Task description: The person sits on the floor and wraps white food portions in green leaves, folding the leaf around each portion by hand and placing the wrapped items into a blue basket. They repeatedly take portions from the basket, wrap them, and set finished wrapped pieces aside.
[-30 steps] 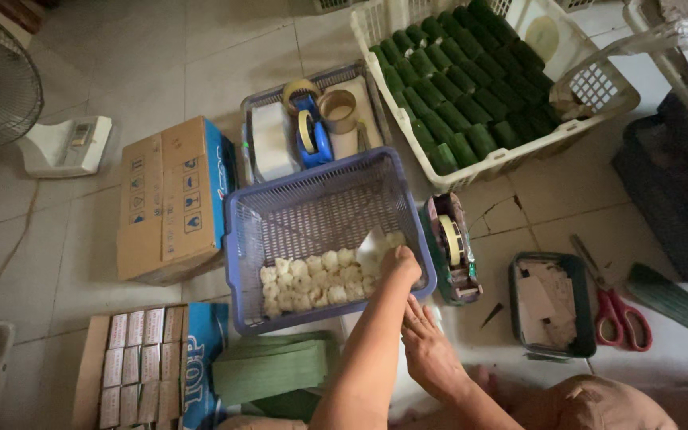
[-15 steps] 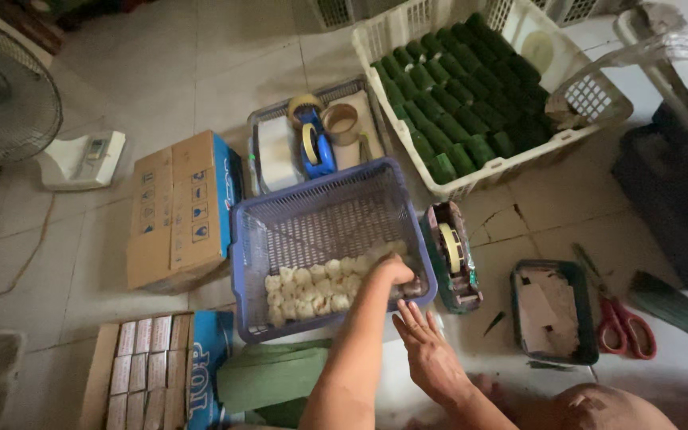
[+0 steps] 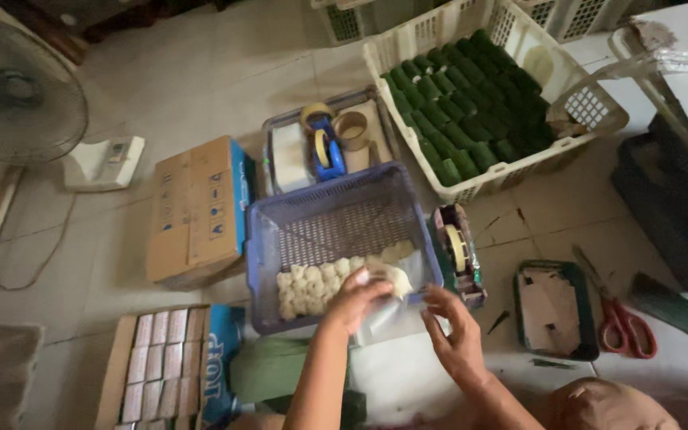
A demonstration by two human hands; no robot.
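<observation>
A blue mesh basket stands on the floor with several small pale lumps heaped along its near side. My left hand is at the basket's near rim, closed on one pale lump. My right hand is just right of it, fingers pinching the edge of a clear plastic bag that hangs between the two hands. The lump sits at the bag's mouth.
A white crate full of green leaf-wrapped rolls stands behind right. Also around are a tape tray, a tape dispenser, cardboard boxes, red scissors, a dark green tray and a fan.
My left hand has come out of the pile in the basket with one pale lump and moved back to the near rim. My right hand has risen to meet it with the bag.
</observation>
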